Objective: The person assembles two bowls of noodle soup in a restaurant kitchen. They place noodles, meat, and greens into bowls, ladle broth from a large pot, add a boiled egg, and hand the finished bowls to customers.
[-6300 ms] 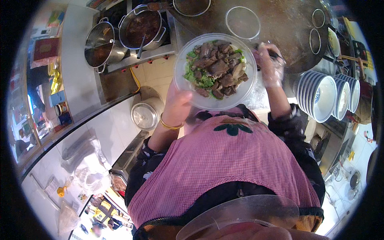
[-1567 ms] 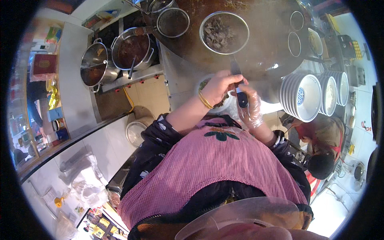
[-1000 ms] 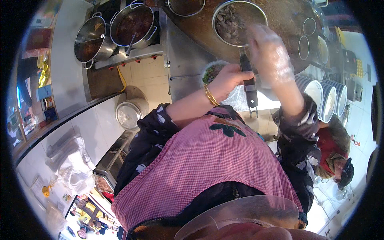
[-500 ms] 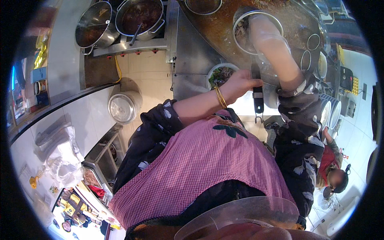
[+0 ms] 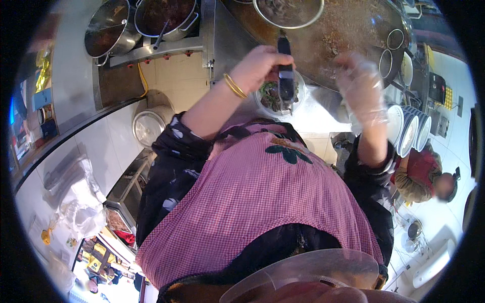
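My left hand (image 5: 263, 65), a gold bangle on its wrist, is closed round the black handle of a round metal strainer (image 5: 289, 24). Pieces of what looks like sliced meat lie in the strainer, over a wide pan (image 5: 348, 30) of brown, steaming broth. Below the handle, partly covered by it, stands a white bowl (image 5: 301, 103) with green herbs and dark pieces. To the right, my right hand (image 5: 361, 88) wears a clear plastic glove and hovers by the pan's near edge, apart from the strainer. Motion smears its fingers.
Two steel pots (image 5: 108, 30) (image 5: 169, 15) of reddish liquid stand on a stove at the far left. Stacked plates (image 5: 409, 131) sit right of my right arm. A lidded metal bin (image 5: 148, 128) stands on the floor at left. Another person (image 5: 422, 174) is at the right.
My right hand has come out of the strainer and moved back toward me. My left hand has shifted the strainer left and away, bringing its handle over the bowl.
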A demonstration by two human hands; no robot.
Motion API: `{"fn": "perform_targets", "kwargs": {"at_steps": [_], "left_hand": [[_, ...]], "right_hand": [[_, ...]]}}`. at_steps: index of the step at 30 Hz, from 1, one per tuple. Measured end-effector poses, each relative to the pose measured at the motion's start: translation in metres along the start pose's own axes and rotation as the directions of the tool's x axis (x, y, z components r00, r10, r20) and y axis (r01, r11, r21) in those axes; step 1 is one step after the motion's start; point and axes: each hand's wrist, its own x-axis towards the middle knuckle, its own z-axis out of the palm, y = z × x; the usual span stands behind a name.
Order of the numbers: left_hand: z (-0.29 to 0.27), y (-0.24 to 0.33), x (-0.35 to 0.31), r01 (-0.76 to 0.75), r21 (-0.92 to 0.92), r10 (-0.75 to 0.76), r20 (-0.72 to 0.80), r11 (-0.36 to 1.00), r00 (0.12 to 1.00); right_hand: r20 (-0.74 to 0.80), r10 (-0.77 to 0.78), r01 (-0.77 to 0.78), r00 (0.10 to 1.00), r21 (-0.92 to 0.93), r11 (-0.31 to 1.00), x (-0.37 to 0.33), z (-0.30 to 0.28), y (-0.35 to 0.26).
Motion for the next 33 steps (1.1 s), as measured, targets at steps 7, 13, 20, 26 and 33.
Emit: {"fn": "perform_targets", "kwargs": {"at_steps": [7,13,20,26,33], "left_hand": [[-0.02,0.022,-0.008,-0.032,0.007,0.031,0.013,0.999,0.999],[-0.019,0.02,-0.012,0.004,0.025,-0.005,0.028,1.0,1.0],[-0.013,0.007,-0.018,0.033,0.033,-0.034,0.046,0.999,0.998],[-0.002,-0.003,-0.029,0.092,-0.042,-0.09,0.055,0.995,0.994],[0.011,-0.016,-0.035,0.088,0.007,-0.088,0.007,0.996,0.996]], "right_hand": [[0.384,0.251,-0.376,0.889,0.294,0.879,-0.038,0.109,0.019],[0.287,0.424,-0.511,0.859,0.523,0.682,-0.044,0.065,0.032],[0.156,0.434,-0.452,0.888,0.476,0.755,-0.036,0.05,0.023],[-0.036,0.194,-0.162,0.98,0.415,0.895,-0.01,0.044,-0.001],[-0.316,-0.146,0.193,0.937,0.123,0.973,0.053,0.04,-0.027]]}}
